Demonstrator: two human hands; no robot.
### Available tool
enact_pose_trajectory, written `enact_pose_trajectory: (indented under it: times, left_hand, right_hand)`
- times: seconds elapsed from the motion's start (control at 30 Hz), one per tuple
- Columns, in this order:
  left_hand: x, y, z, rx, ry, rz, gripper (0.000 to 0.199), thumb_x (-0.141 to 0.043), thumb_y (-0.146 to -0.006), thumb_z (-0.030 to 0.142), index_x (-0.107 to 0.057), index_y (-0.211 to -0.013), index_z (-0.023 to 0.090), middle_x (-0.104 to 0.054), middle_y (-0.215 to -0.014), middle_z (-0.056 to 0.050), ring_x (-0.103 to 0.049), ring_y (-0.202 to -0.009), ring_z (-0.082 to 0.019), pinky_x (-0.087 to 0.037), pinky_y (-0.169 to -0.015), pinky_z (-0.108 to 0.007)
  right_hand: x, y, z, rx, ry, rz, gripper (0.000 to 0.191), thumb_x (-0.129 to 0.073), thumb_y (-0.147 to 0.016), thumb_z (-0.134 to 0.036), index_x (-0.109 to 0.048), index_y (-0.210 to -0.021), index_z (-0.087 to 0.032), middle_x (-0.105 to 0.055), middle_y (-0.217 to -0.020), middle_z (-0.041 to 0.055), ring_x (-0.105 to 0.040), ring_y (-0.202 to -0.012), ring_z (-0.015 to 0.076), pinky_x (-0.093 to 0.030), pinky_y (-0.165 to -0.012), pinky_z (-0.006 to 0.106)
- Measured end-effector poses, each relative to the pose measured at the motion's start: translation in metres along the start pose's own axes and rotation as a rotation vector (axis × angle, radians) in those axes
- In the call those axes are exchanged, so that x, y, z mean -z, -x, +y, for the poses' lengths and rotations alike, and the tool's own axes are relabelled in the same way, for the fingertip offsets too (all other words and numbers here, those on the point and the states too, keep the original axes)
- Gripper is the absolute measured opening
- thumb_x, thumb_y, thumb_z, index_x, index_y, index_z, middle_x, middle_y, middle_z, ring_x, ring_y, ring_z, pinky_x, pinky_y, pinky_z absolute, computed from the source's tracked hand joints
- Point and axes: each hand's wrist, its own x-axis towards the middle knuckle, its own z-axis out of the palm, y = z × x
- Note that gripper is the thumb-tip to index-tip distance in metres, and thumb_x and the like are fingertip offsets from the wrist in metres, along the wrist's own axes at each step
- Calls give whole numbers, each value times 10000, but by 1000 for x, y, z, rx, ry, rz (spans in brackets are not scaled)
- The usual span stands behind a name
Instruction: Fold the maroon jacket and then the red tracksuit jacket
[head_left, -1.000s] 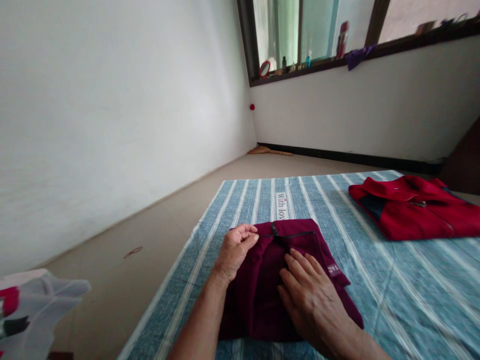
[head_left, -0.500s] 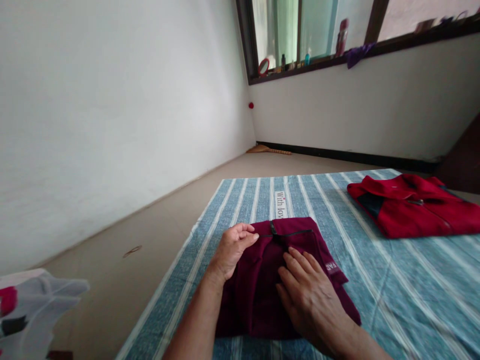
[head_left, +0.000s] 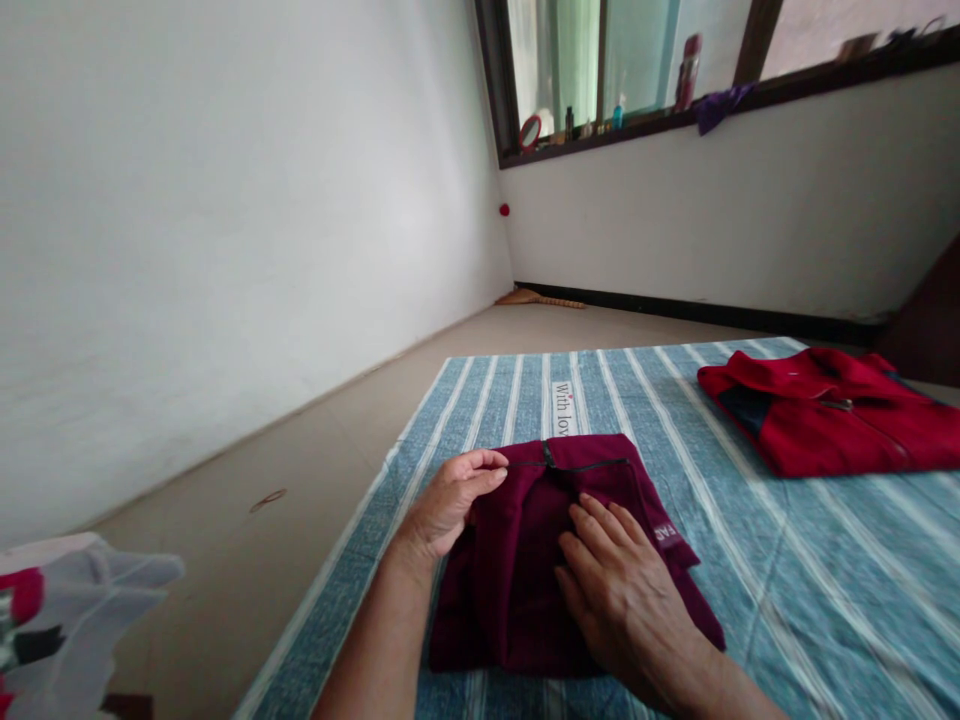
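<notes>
A folded maroon jacket [head_left: 517, 590] lies on a blue-and-white striped cloth [head_left: 360, 590], its dark collar zipper and part of a white print showing. At the jacket's upper left corner, my left hand [head_left: 454, 500] pinches the edge of the fabric between thumb and fingers. My right hand [head_left: 619, 580] rests flat on the middle of the jacket with its fingers stretched out. Off to the right, a folded red jacket [head_left: 832, 415] with navy patches lies apart from both hands.
A whitish translucent bag [head_left: 82, 610] stands at the lower left. On the floor are a thin brown loop [head_left: 268, 499] and a broom [head_left: 536, 298] by the far wall. A window sill [head_left: 585, 143] holds bottles, a round mirror [head_left: 529, 132] and a purple cloth [head_left: 720, 106].
My left hand has shifted slightly left along the jacket's upper corner. The right hand stays flat on the jacket. The view has moved very slightly.
</notes>
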Motion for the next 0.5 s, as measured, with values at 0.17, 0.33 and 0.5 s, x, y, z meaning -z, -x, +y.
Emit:
enact_pose_trajectory:
  times: [0.17, 0.33, 0.5]
  left_hand:
    - [-3, -2, -2, 34, 121, -14, 348, -772, -645, 252, -602, -937, 169, -692, -802, -38, -626, -622, -135, -462, -596, -228]
    - [-6, -3, -3, 34, 137, 4, 358, -784, -623, 239, -601, -922, 164, -694, -788, -36, -624, -624, -134, -466, -604, -226]
    - [-8, -3, -4, 6, 140, 23, 361, -788, -615, 250, -610, -916, 162, -688, -770, -26, -619, -630, -134, -465, -604, -226]
  right_hand:
    - [2, -1, -1, 1, 3, -8, 189, -461, -874, -195, -640, -935, -177, -642, -1089, 115, -524, -1141, 271, -386, -987, 457]
    - [-2, 2, 1, -11, 12, -26, 180, -462, -882, -196, -628, -952, -187, -632, -1108, 105, -508, -1163, 267, -374, -1001, 457]
    - [-6, 4, 2, -6, 5, -25, 167, -476, -876, -194, -624, -954, -186, -628, -1113, 99, -504, -1168, 272, -361, -1011, 461]
